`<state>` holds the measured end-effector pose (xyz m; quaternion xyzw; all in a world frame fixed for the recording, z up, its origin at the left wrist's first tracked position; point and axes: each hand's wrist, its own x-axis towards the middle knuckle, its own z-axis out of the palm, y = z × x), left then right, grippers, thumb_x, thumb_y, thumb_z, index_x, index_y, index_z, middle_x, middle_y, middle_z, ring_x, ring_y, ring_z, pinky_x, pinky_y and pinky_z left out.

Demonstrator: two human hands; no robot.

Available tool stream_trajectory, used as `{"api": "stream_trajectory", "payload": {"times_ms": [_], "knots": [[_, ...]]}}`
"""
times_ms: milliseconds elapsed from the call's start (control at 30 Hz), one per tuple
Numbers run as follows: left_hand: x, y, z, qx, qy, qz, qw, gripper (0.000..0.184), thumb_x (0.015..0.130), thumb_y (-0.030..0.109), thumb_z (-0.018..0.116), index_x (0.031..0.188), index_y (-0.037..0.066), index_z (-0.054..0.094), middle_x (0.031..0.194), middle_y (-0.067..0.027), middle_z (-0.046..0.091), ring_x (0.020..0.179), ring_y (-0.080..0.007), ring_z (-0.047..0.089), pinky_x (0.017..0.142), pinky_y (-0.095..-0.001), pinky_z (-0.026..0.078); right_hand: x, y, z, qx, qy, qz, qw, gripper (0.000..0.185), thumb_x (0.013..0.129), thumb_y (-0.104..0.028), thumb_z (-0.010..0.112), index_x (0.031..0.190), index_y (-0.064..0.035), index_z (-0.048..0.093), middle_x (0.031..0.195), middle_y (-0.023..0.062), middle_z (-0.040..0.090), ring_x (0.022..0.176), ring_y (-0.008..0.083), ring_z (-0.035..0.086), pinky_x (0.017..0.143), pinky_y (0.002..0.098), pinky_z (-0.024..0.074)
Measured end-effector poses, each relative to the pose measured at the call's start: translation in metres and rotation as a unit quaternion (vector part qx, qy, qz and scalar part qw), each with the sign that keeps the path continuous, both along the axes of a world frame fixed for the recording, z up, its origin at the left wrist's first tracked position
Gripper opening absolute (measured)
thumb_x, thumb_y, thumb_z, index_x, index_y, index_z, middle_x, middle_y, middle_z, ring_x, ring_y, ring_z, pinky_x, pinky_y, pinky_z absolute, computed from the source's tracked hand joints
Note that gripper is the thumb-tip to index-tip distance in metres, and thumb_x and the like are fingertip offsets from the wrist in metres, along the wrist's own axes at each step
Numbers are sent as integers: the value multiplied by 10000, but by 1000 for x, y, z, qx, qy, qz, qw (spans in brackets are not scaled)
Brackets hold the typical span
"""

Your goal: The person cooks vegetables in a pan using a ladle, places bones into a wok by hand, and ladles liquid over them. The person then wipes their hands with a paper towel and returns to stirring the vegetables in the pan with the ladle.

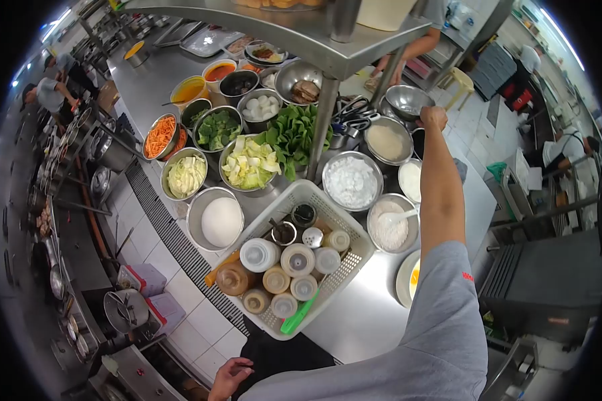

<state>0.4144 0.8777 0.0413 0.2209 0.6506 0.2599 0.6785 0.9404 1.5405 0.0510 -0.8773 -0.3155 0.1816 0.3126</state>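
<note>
My right hand (433, 118) reaches to the far side of the steel table, its fingers closed at the right rim of a shiny metal bowl (405, 100). Just below that bowl are a bowl of pale grains (385, 142) and a dark container partly hidden by my wrist. My left hand (231, 378) is low at the bottom of the view, beside black cloth (281, 361); its fingers are loosely curled with a gap at the thumb, and nothing shows in them.
A perforated basket (360, 250) holds several bottles and a green-handled tool (299, 313). Around it stand bowls of white powder (351, 180), white granules (222, 222) and cut vegetables (249, 162). A metal shelf post (322, 123) rises mid-table. Another person's hand (389, 69) is beyond the bowl.
</note>
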Motion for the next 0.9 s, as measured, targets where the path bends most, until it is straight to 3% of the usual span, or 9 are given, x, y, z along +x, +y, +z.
{"api": "stream_trajectory", "payload": {"times_ms": [100,300,433,500,567,600,633,733,900], "knots": [[0,-19,-29,-31,37,52,997,290,889,124,657,1124,-9,552,1060,-107,643,902,-204,659,776,-293,510,10,20,-36,-1,72,-12,997,298,790,-190,626,996,15,687,1024,209,683,954,323,679,871,396,525],[-14,-36,-68,-91,74,28,993,282,872,155,672,1097,10,585,994,-82,656,888,-132,636,796,-269,505,31,6,-37,0,-291,93,952,274,786,-216,567,919,-7,684,955,218,680,920,393,656,808,465,524],[-31,-68,-99,-50,132,-76,987,376,865,266,677,1142,27,588,997,-96,666,929,-200,636,855,-316,492,140,25,-47,182,-638,347,663,232,845,-159,543,1025,-152,689,970,123,679,839,315,644,720,438,513],[-32,-89,-111,15,192,-89,977,377,867,314,662,1116,36,610,997,-107,662,950,-232,629,881,-322,479,158,-6,0,82,-610,408,674,366,815,-33,557,1151,-137,657,1102,134,659,955,300,636,752,389,526],[-36,-111,-128,71,252,-121,957,387,869,363,646,1090,46,632,997,-117,659,971,-263,622,908,-328,467,82,-79,74,86,-176,296,935,487,797,63,544,1247,-114,607,1165,165,623,986,286,630,769,335,528],[-39,-120,-137,98,232,-110,961,369,867,390,637,1018,53,651,967,-119,658,960,-268,616,890,-332,464,131,-83,64,159,-277,438,840,392,852,-16,561,1238,-70,601,1198,165,604,1009,273,617,774,324,521],[-46,-125,-147,129,211,-104,963,367,865,417,628,945,61,670,937,-122,657,949,-273,609,872,-336,462,83,-122,96,207,-280,433,832,382,948,-306,541,1163,-4,639,782,36,594,634,97,493,552,247,401],[-83,-126,-166,129,164,-91,974,347,855,399,644,792,58,660,819,-112,653,832,-256,613,747,-360,469,6,-182,160,135,37,355,924,466,878,-304,646,1232,-4,596,749,7,539,614,62,462,543,214,368],[-169,-107,-161,112,210,-96,967,310,836,355,654,737,61,642,708,-105,639,673,-278,607,633,-392,463,-265,-350,269,109,-70,450,884,431,904,-243,630,1287,-54,567,824,22,588,700,89,529,626,211,417]]}}
